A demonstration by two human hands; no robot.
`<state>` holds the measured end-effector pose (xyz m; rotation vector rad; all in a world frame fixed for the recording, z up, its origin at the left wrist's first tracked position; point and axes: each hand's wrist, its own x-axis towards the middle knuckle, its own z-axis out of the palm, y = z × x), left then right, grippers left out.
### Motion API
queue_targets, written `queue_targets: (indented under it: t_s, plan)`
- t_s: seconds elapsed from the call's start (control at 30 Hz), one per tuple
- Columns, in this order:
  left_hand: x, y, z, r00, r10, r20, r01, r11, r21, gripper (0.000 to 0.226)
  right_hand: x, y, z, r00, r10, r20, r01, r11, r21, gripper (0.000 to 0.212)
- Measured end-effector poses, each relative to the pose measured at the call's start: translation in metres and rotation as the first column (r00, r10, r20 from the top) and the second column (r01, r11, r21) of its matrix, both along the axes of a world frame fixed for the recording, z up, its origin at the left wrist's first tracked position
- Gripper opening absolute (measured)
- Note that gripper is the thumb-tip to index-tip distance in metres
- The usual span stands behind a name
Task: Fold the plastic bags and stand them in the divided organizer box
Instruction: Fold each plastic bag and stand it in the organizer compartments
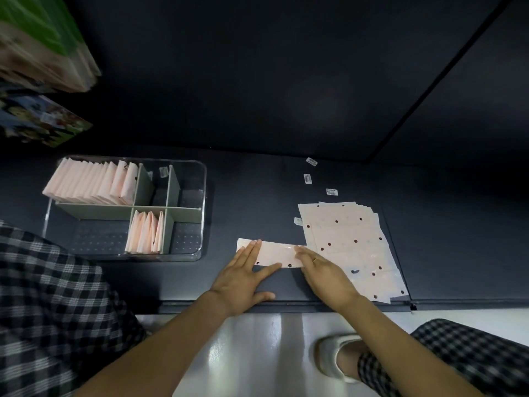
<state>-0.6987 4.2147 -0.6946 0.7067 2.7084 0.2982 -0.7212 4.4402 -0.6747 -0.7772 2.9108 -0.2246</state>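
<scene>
A pale pink dotted plastic bag (276,254), folded into a long narrow strip, lies on the dark shelf near its front edge. My left hand (246,277) rests flat on the strip's left end, fingers spread. My right hand (323,272), with a ring on it, presses flat on the strip's right end. Just right of it lies a fanned stack of flat dotted bags (352,242). The clear divided organizer box (200,196) stands at the left. Its back-left compartment holds several folded pink bags (91,183) standing upright, and its front-middle compartment holds a few more (146,232).
Small barcode stickers (311,161) lie on the shelf behind the flat stack. Colourful packages (43,47) hang at the upper left. The shelf's front edge (286,306) runs below my hands, with a glossy floor, checked trousers and a shoe (335,356) beneath.
</scene>
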Motion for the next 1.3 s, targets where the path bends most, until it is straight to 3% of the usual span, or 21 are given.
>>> queue_targets:
  t_s: [0.1, 0.17, 0.27, 0.33, 0.4, 0.5, 0.6, 0.63, 0.77, 0.87, 0.97, 1.17, 1.3]
  plan:
    - [-0.001, 0.001, 0.004, 0.999, 0.037, 0.01, -0.037, 0.999, 0.02, 0.073, -0.007, -0.006, 0.009, 0.986, 0.071, -0.152, -0.053, 0.992, 0.118, 0.04]
    - [-0.003, 0.004, 0.008, 0.996, 0.089, 0.023, -0.09, 0.995, 0.035, 0.077, -0.013, -0.012, 0.016, 0.993, 0.051, -0.109, -0.042, 0.996, 0.08, 0.017]
    - [-0.009, 0.01, 0.024, 0.974, 0.202, 0.098, -0.211, 0.974, 0.084, 0.07, -0.021, -0.016, 0.033, 0.992, -0.121, 0.02, 0.123, 0.983, -0.139, 0.014]
    - [-0.014, 0.013, 0.041, 0.935, 0.324, 0.145, -0.345, 0.926, 0.154, 0.047, -0.026, -0.025, 0.055, 0.955, -0.22, 0.198, 0.277, 0.9, -0.337, 0.007]
    - [-0.019, 0.014, 0.058, 0.879, 0.406, 0.25, -0.469, 0.829, 0.304, 0.023, -0.033, -0.032, 0.076, 0.895, -0.255, 0.367, 0.419, 0.762, -0.493, 0.01]
    - [-0.019, 0.016, 0.081, 0.721, 0.347, 0.6, -0.675, 0.546, 0.496, 0.025, -0.039, -0.039, 0.099, 0.808, -0.265, 0.526, 0.582, 0.498, -0.643, 0.004]
    - [-0.013, 0.015, 0.101, 0.541, 0.212, 0.814, -0.832, 0.279, 0.48, 0.022, -0.031, -0.045, 0.113, 0.666, -0.169, 0.726, 0.745, 0.123, -0.655, 0.024]
    - [-0.01, 0.013, 0.106, 0.498, 0.176, 0.849, -0.861, 0.217, 0.46, 0.024, -0.025, -0.047, 0.117, 0.626, -0.109, 0.772, 0.78, 0.073, -0.622, 0.027]
    - [0.004, 0.003, 0.123, 0.417, 0.108, 0.902, -0.909, 0.053, 0.414, 0.022, 0.007, -0.064, 0.119, 0.611, 0.011, 0.792, 0.767, 0.239, -0.595, 0.018]
    - [0.017, -0.004, 0.13, 0.384, 0.091, 0.919, -0.922, -0.021, 0.387, 0.024, 0.022, -0.079, 0.12, 0.666, -0.073, 0.742, 0.733, 0.249, -0.634, 0.009]
    - [0.028, -0.009, 0.134, 0.398, 0.111, 0.911, -0.914, -0.039, 0.404, 0.024, 0.031, -0.085, 0.124, 0.708, -0.124, 0.695, 0.7, 0.251, -0.668, 0.01]
    - [0.034, -0.021, 0.148, 0.516, 0.198, 0.833, -0.844, -0.046, 0.534, 0.007, 0.042, -0.081, 0.135, 0.74, -0.132, 0.66, 0.666, 0.285, -0.689, 0.012]
    - [0.035, -0.027, 0.154, 0.566, 0.206, 0.798, -0.81, -0.039, 0.584, 0.008, 0.045, -0.079, 0.137, 0.716, -0.053, 0.696, 0.689, 0.211, -0.693, 0.011]
